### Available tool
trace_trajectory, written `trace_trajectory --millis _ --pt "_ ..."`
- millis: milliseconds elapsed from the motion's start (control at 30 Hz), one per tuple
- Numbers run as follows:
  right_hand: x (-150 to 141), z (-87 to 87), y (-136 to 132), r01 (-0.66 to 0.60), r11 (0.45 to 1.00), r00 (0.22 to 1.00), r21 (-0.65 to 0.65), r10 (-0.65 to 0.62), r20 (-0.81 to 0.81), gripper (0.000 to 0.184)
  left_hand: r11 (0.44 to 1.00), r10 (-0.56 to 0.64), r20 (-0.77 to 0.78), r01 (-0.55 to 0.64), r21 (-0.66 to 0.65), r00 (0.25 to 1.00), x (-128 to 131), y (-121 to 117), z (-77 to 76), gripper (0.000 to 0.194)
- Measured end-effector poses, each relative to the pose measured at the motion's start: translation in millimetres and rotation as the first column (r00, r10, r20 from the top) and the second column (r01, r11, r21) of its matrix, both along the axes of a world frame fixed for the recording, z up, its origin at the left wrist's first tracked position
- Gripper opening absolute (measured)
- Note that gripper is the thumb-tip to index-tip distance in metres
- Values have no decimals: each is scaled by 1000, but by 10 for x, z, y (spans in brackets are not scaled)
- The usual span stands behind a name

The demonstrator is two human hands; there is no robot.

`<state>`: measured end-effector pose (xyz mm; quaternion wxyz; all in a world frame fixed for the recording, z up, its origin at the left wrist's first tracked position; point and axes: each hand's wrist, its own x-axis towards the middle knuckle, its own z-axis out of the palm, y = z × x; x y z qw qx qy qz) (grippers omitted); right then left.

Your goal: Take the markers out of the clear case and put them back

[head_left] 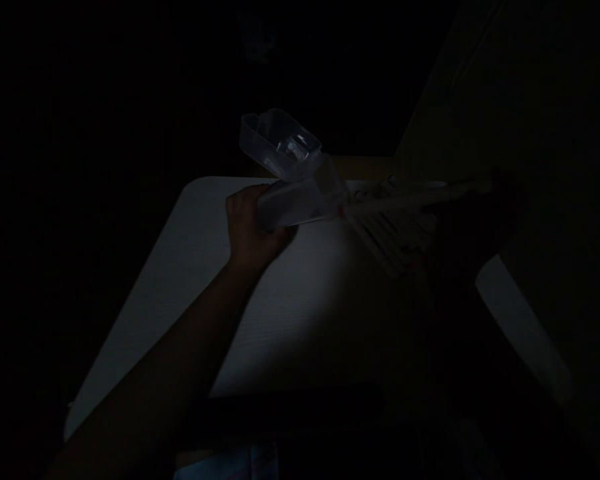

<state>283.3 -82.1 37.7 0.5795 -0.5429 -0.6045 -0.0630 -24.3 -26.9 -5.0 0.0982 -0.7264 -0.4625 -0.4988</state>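
Dark room, nearly everything black except a white table (180,280) with a rounded corner, lit in a patch around centre frame. Tan wooden edge (363,167) shows behind the table at upper centre, a second white surface (523,327) sits at lower right, and a bit of pale cloth (225,465) shows at the bottom edge. Left hand (255,223) comes in from lower left on a bare forearm (155,360) and sits over the table near centre, gripping a clear plastic box (293,207). Fingers are curled around the box, partly hidden behind it; individual fingers and thumb are hard to make out in the dark. Clear plastic lid (280,143) sticks up tilted from the far edge of the box toward upper centre, touching it; can't tell if it is hinged. Right hand (473,213) is at right of frame in deep shadow, finger state can't be told. Long white stick (410,200) runs from that hand leftward, its tip just beside the box and showing a small red mark. Striped white paper (390,237) with dark markings lies under the stick at the far side of the table, details too dim to read.
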Motion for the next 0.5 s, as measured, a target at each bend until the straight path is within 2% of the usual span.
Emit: trace_trajectory --millis 133,300,400,500 --pt "-15 -59 20 -26 997 999 69 28 -33 43 998 -38 -3 38 44 999 5 0 7 66" --pt "-19 -123 58 26 993 996 114 -17 -84 42 994 -47 -5 47 98 999 8 -7 11 67" --pt "-77 -119 65 -3 988 992 151 23 -126 41 992 -48 -16 50 113 999 6 -5 18 65" --pt "-221 -80 34 10 994 993 112 3 -121 41 994 -58 -28 60 93 998 4 2 18 64"
